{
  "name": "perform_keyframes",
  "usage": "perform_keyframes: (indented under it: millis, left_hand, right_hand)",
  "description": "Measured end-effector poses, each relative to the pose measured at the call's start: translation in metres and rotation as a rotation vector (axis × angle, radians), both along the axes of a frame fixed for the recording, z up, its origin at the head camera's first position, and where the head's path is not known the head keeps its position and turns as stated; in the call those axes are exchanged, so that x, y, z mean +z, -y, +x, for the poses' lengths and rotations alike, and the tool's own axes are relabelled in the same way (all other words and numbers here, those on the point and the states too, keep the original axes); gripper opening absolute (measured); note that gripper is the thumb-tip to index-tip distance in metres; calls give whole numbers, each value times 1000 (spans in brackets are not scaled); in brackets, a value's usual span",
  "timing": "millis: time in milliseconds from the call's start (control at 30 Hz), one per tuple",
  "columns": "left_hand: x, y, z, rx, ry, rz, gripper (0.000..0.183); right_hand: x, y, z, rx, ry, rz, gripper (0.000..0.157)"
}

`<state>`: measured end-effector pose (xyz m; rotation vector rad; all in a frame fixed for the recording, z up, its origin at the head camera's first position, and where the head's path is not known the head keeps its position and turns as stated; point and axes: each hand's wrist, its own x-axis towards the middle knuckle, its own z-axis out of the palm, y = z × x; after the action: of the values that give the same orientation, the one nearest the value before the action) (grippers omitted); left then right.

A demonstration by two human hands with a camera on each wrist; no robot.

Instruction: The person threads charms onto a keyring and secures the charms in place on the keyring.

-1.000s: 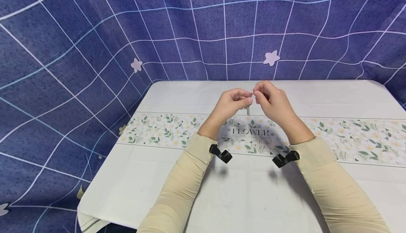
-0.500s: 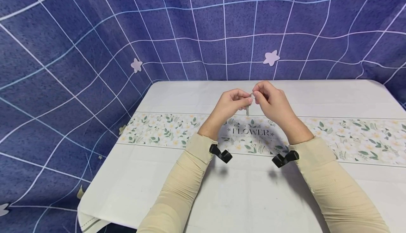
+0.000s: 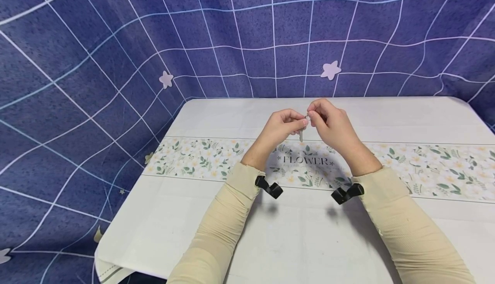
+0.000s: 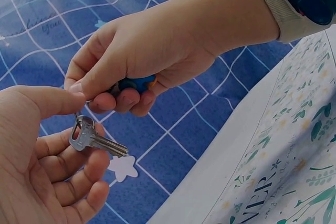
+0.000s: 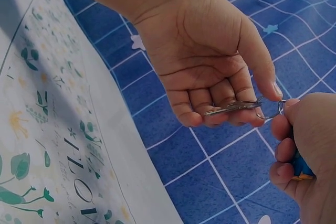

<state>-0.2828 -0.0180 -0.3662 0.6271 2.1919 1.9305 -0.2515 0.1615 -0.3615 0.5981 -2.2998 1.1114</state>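
My left hand (image 3: 284, 123) and right hand (image 3: 334, 125) meet above the table's far half. Between them is a thin metal key ring (image 5: 269, 117), pinched on one side by the left thumb and index finger. Silver keys (image 4: 97, 141) hang from it over the curled left fingers; their exact number is unclear. Right thumb and index finger pinch the ring's other side, where a small link joins it. Inside the other curled right fingers sits a blue and orange charm (image 4: 137, 83), mostly hidden by them.
A white tablecloth (image 3: 185, 215) with a flowered band (image 3: 193, 159) reading FLOWER covers the table. Behind and to the left hangs a blue gridded curtain (image 3: 247, 30) with pale stars. Black wrist cameras (image 3: 269, 187) sit on both sleeves.
Both hands stay almost in place. The keys below the left hand have swung very slightly to the left, and the right fingertips have shifted a little at the ring.
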Motion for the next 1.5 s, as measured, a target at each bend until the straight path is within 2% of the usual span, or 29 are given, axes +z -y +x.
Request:
perform_keyframes:
  millis: [700,967,1167,1300,1500]
  left_hand:
    - [0,3,-2,-101,-58,-75,25]
    - [-2,8,-4,-41,-99,-74,9]
    - [-2,13,-6,-24,-123,-74,7]
    - [0,16,-6,-18,-97,-87,6]
    - [6,20,-6,-26,-32,-107,6]
  right_hand:
    - [10,-5,0,-38,13,4,8]
    - [10,-9,0,-34,33,0,8]
    - [8,-13,0,-16,65,43,7]
    - [7,-19,0,39,79,100,6]
    - [7,-27,-2,92,52,145,10]
